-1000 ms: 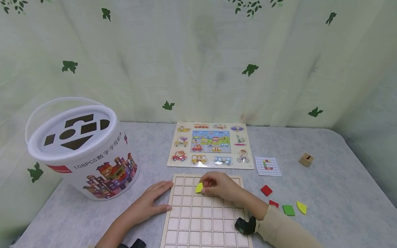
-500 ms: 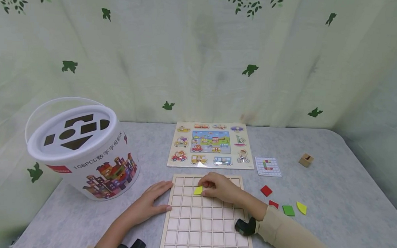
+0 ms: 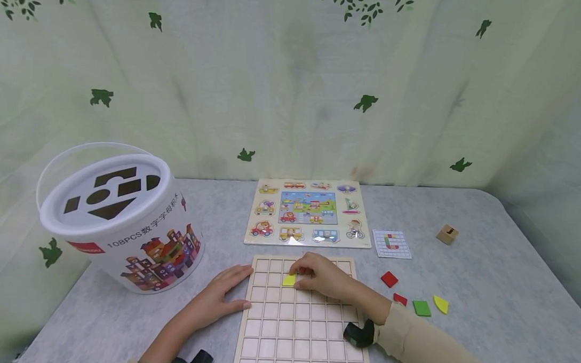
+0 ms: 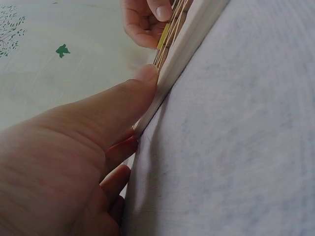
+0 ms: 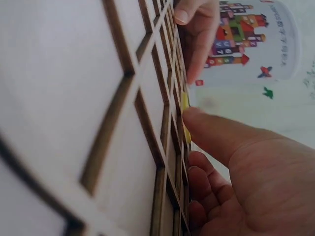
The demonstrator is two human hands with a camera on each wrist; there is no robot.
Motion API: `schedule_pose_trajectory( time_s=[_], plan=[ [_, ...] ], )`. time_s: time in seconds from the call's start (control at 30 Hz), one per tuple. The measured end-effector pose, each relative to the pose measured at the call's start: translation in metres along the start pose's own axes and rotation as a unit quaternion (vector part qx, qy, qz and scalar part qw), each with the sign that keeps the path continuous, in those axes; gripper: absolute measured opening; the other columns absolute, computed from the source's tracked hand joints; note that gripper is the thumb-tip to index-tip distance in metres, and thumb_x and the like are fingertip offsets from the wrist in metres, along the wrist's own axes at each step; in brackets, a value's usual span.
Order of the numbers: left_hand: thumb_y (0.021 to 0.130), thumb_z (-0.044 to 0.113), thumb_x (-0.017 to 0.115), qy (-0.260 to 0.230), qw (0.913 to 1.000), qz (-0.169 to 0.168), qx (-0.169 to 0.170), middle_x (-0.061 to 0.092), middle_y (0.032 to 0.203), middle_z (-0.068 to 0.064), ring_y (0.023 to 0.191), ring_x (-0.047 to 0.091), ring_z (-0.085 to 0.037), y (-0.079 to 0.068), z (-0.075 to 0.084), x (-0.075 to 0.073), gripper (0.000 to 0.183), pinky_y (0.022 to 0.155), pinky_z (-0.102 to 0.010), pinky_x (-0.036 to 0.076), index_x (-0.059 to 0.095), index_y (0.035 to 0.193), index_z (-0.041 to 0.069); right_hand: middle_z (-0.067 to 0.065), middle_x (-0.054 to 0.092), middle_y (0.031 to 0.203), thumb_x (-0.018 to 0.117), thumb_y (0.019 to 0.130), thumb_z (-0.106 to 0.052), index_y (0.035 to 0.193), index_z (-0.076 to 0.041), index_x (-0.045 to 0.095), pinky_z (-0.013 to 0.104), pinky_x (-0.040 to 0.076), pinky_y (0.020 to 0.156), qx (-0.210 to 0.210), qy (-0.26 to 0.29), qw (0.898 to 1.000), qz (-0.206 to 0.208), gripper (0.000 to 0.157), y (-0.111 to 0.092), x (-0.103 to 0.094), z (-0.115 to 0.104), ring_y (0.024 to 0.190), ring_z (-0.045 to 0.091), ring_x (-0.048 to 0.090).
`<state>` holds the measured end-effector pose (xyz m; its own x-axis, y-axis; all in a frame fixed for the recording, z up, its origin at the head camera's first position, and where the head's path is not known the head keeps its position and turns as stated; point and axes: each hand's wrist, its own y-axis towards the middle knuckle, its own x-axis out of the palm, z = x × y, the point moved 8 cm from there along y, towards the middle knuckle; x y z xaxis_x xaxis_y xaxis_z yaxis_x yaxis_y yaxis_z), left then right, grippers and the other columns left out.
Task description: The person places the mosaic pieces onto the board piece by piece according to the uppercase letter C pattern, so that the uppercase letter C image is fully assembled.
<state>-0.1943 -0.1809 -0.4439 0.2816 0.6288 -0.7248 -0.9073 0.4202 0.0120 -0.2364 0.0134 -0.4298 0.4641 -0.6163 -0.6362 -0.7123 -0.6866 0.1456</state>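
Note:
A wooden grid board (image 3: pixel 302 330) lies flat on the table. My left hand (image 3: pixel 218 295) rests at its left edge, fingers and thumb extended, with the thumb (image 4: pixel 125 93) against the side in the left wrist view. Over the upper part of the board, my right hand (image 3: pixel 323 276) pinches a yellow tile (image 3: pixel 288 281) between thumb and fingers. The tile sits in a cell of the second row, its right part covered by the fingers. Seen from the right wrist, the thumb (image 5: pixel 216 130) is on the yellow tile (image 5: pixel 185 102).
Right of the board lie red tiles (image 3: pixel 389 279), a green tile (image 3: pixel 422 308) and a yellow quarter-circle tile (image 3: pixel 441 304). Behind them are a pattern card (image 3: pixel 381 250) and a wooden block (image 3: pixel 447 234). A picture puzzle (image 3: pixel 272 212) lies behind the board; a white bucket (image 3: pixel 115 245) stands left.
The yellow tile has turned and tipped from a raised slant to lying nearly flat in line with the cell. My right hand has shifted slightly left; the left hand stays still.

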Motion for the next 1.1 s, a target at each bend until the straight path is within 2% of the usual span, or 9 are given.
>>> schedule_pose_trajectory(
  time_s=[0.2,0.37,0.43,0.63,0.87,1.0,1.1],
  plan=[
    [0.077,0.047,0.064,0.002,1.0000,-0.001,-0.001,0.036,0.139,-0.010,0.129,0.025,-0.034,0.000,0.001,0.001,0.075,0.100,-0.055,0.022,0.038,0.137,0.010,-0.004,0.054,0.104,0.067,0.082,-0.024,0.115,-0.016,0.058,0.032,0.042,0.084,0.066,0.067,0.995,-0.018,0.035,-0.009,-0.005,0.002,0.094,0.013,0.049],
    [0.077,0.047,0.064,0.003,1.0000,0.000,-0.003,0.036,0.139,-0.010,0.129,0.025,-0.033,0.000,0.001,0.000,0.075,0.100,-0.055,0.022,0.038,0.138,0.010,0.008,0.054,0.116,0.066,0.083,-0.019,0.123,-0.009,0.051,0.045,0.037,0.092,0.058,0.110,0.992,0.010,0.045,-0.022,-0.025,-0.014,0.105,0.024,0.049],
    [0.077,0.046,0.064,0.002,1.0000,0.000,-0.002,0.036,0.139,-0.010,0.129,0.025,-0.033,0.000,0.001,0.000,0.075,0.100,-0.055,0.022,0.038,0.138,0.010,0.009,0.054,0.118,0.067,0.082,-0.019,0.125,-0.009,0.050,0.048,0.036,0.092,0.056,0.106,0.992,0.030,0.047,-0.031,-0.037,-0.019,0.107,0.026,0.048],
    [0.077,0.045,0.065,-0.002,1.0000,0.003,-0.004,0.036,0.138,-0.010,0.129,0.025,-0.033,0.000,0.000,0.000,0.075,0.100,-0.055,0.022,0.039,0.137,0.010,0.000,0.052,0.122,0.069,0.080,-0.021,0.126,-0.017,0.050,0.052,0.037,0.091,0.063,0.061,0.992,0.089,0.050,-0.068,-0.073,-0.023,0.110,0.021,0.046],
    [0.076,0.046,0.066,-0.004,0.9998,0.001,-0.017,0.035,0.139,-0.009,0.129,0.023,-0.032,0.000,-0.003,0.001,0.076,0.100,-0.055,0.021,0.039,0.138,0.012,0.003,0.050,0.124,0.070,0.079,-0.017,0.127,-0.014,0.048,0.058,0.036,0.088,0.110,0.032,0.985,0.126,0.053,-0.107,-0.100,0.004,0.112,0.029,0.045],
    [0.076,0.046,0.065,-0.001,0.9999,-0.001,-0.016,0.035,0.139,-0.009,0.129,0.023,-0.033,0.000,-0.003,0.002,0.076,0.100,-0.055,0.021,0.038,0.138,0.012,0.007,0.050,0.124,0.070,0.080,-0.019,0.128,-0.011,0.047,0.057,0.037,0.088,0.138,0.023,0.981,0.135,0.054,-0.125,-0.107,0.029,0.111,0.032,0.044],
    [0.076,0.045,0.066,0.000,0.9999,-0.001,-0.014,0.035,0.139,-0.010,0.129,0.023,-0.033,0.000,-0.002,0.001,0.075,0.100,-0.055,0.021,0.038,0.138,0.011,0.010,0.050,0.124,0.069,0.080,-0.021,0.128,-0.009,0.046,0.054,0.039,0.088,0.162,0.025,0.978,0.126,0.054,-0.135,-0.109,0.047,0.111,0.033,0.044]
  ],
)
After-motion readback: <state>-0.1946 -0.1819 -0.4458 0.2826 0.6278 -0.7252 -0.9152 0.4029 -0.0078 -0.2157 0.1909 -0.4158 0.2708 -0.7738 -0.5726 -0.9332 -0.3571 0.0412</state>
